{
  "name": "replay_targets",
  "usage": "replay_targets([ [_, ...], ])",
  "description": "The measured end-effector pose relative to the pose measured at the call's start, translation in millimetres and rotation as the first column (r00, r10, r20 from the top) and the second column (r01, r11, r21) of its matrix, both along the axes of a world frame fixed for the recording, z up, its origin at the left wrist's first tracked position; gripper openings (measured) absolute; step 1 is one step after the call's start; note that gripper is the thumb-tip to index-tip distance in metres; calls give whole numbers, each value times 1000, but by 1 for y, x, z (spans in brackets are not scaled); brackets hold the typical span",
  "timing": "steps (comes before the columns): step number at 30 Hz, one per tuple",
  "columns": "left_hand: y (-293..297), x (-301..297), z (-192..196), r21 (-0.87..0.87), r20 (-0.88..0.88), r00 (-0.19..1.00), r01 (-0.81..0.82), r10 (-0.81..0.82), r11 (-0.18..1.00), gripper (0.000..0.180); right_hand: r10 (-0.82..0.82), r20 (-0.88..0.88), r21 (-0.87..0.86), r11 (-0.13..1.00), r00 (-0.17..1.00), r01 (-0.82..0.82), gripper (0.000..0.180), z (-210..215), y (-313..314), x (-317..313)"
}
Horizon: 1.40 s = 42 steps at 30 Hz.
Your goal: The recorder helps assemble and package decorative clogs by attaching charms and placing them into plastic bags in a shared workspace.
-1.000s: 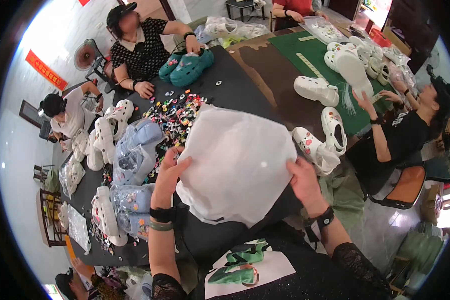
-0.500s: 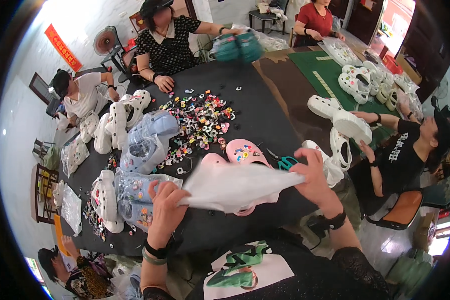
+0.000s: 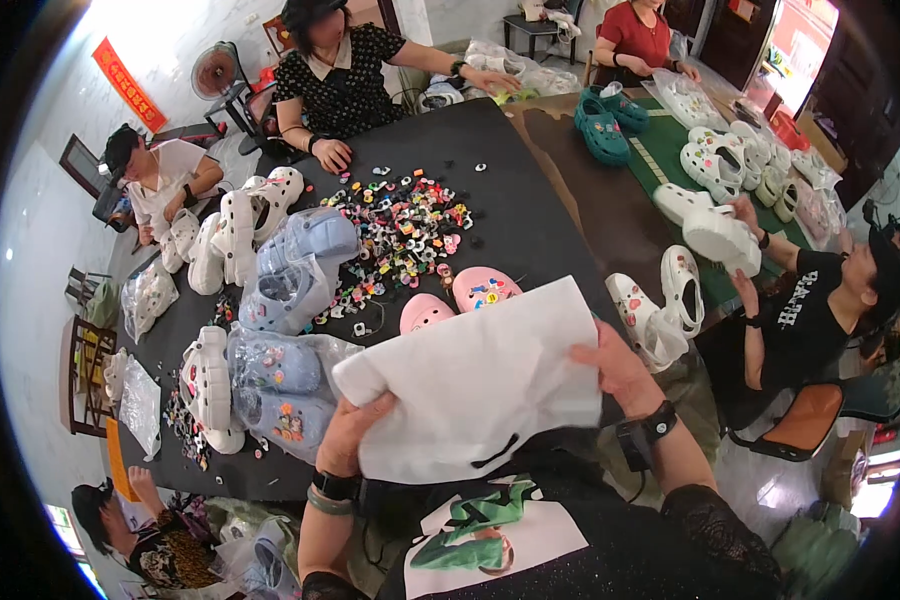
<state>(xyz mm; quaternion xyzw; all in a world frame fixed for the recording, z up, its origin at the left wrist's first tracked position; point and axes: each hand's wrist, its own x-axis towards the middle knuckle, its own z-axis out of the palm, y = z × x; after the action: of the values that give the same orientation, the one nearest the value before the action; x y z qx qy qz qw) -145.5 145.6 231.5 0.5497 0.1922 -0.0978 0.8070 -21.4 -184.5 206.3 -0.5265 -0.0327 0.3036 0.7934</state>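
I am holding a white bag point(image 3: 475, 385) over the desk's point(image 3: 530, 215) near edge, my left hand point(image 3: 355, 435) and right hand point(image 3: 620, 368) closed on its sides; pink shoes point(image 3: 455, 300) seemingly lying just beyond.

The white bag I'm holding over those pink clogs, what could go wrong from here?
1. The white bag is held by the left hand and right hand and hides most of the pink clogs; reaching under it could be blind.
2. The loose charms lie just beyond the clogs, so a swinging bag edge might scatter them.
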Motion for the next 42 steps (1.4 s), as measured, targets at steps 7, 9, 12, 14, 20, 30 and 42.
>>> replay_targets([
  [7,26,8,-35,388,71,997,9,-39,922,46,103,135,30,994,986,-107,38,19,25,-25],
  [9,24,-12,-44,903,338,940,-312,-40,295,73,281,375,1,953,884,-303,39,20,43,-36],
  [12,-15,-28,16,988,145,980,-137,-139,69,99,374,784,-74,848,495,-524,33,30,77,-51],
  [14,-38,-32,32,931,-16,999,-2,-45,-364,106,680,456,14,640,574,-768,35,25,93,-58],
  [20,-16,-60,39,718,-193,971,41,142,695,121,339,767,35,826,545,-563,37,10,115,-58],
  [30,-51,-65,6,-81,16,921,-386,388,919,69,739,-212,444,656,640,-610,48,-6,150,-77],
  [42,-19,-50,-38,311,225,940,-318,256,896,51,595,411,-76,778,691,-624,105,-21,116,-48],
])
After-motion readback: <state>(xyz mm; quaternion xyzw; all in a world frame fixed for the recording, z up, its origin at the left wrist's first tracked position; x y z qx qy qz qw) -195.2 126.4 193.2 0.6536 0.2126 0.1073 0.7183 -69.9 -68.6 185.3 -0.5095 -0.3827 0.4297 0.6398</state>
